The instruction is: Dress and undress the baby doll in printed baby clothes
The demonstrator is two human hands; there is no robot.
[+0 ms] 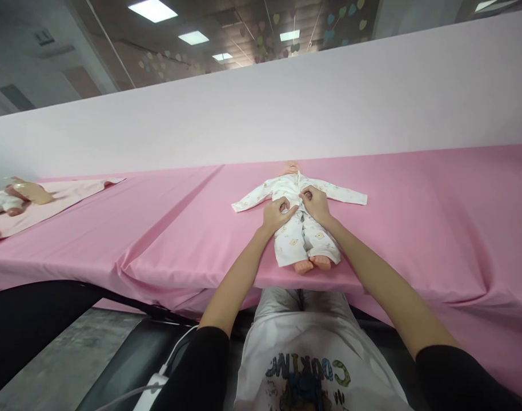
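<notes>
A baby doll [302, 267] lies on its back with its bare feet toward me. It wears a white baby outfit [292, 240] with a small print, its long sleeves spread out to both sides. At the chest, my right hand [316, 205] is closed in a pinch on the outfit's front. My left hand [278, 216] rests at the waist on the left side, fingers curled and thumb pointing inward, closed on the outfit's fabric. The hands hide part of the doll's middle, so the fastening between them is hard to make out.
A pink cloth [415, 228] covers the table, with creases left and right. A white partition [261, 120] stands behind it. Farther left, another doll [33, 193] lies on a light pink mat [72, 200]. A white device with a cable [152, 391] is beside my left arm.
</notes>
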